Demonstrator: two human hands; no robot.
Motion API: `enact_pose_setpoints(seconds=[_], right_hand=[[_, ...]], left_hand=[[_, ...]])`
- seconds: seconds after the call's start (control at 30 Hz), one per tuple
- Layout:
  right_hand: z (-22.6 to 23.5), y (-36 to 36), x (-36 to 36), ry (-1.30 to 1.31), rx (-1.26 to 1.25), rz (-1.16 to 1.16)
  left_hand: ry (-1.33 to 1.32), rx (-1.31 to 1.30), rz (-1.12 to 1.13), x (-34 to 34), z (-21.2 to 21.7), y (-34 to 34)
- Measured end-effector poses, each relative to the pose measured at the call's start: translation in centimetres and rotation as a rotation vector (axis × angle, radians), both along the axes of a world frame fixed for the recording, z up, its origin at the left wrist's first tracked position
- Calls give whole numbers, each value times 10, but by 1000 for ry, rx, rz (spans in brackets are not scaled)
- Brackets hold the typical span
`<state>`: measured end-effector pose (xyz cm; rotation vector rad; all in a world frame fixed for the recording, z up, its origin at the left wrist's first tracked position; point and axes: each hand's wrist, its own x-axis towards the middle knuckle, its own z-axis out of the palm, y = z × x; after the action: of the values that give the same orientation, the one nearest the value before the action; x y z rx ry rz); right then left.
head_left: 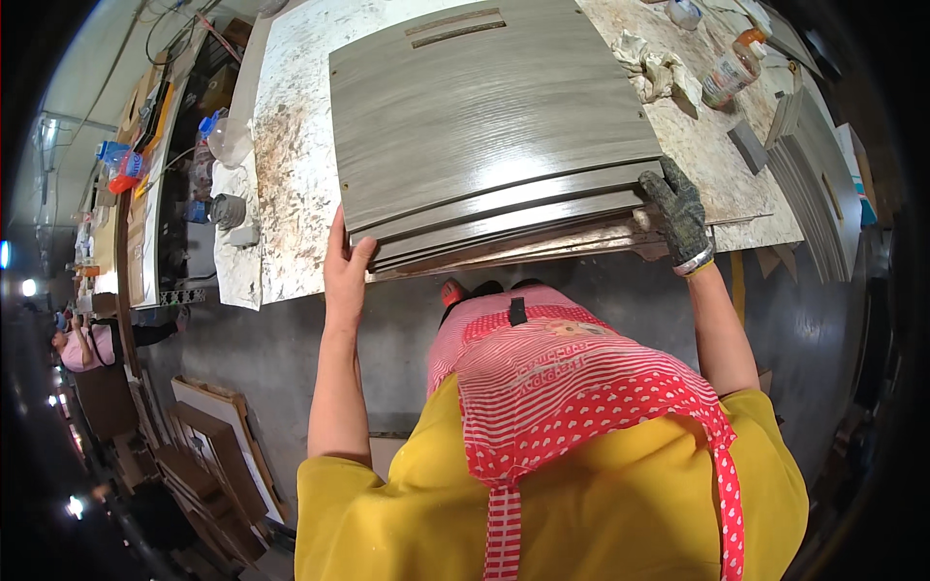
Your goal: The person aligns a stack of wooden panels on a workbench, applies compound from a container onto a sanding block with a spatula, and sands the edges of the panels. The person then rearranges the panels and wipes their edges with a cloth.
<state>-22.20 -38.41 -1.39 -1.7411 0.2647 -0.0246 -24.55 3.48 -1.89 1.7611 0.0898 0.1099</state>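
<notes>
"Grey floor (262, 334) I see in the middle of the frame, and above it one white worktop (291, 116) with brown stains. What is lying on it?"

"At the upper middle lies a stack of grey panels (494, 126), with a grain like wood. Its top panel has a narrow slot (457, 28) near the upper edge of the frame. Below it, the front edges of other panels show like steps."

"And how are the hands?"

"The left hand (347, 257) is bare. It is clamped on the front left corner of the stack, thumb on the front edges, fingers along the side. The right hand (676, 215) wears a dark grey glove and is clamped on the front right corner."

"What is around the stack?"

"To the upper right, a crumpled cloth (657, 68) and, near it, a bottle with an orange cap (733, 75). Farther right stand several similar panels (819, 189), side by side. At the upper left I find a clear container with a blue cap (230, 141)."

"Is somebody else visible?"

"Yes, at the left edge, one person in pink (85, 351), well apart from the worktop."
</notes>
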Motion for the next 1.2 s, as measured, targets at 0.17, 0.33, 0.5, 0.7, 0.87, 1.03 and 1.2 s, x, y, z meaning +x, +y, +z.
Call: enact_pose_setpoints(seconds=[0.17, 0.33, 0.5, 0.7, 0.87, 1.03, 1.2], right_hand=[[-22, -1, 6, -84, -24, -122], [-6, 21, 4, -93, 105, -163], [-20, 15, 3, -142, 74, -241], [-4, 9, 7, -267, -290, 50], [-19, 14, 9, -199, -75, -117], [-11, 15, 10, -461, -644, -113], [-23, 14, 16, -317, -368, -149]], left_hand=[[61, -34, 96, 3, 3, -5], [4, -9, 193, 4, -3, -7], [22, 12, 290, 8, -1, -16], [28, 79, 225, -1, -3, -12], [32, 44, 257, 9, 0, -17], [52, 42, 300, 14, -4, -12], [55, 65, 337, 13, -11, -3]])
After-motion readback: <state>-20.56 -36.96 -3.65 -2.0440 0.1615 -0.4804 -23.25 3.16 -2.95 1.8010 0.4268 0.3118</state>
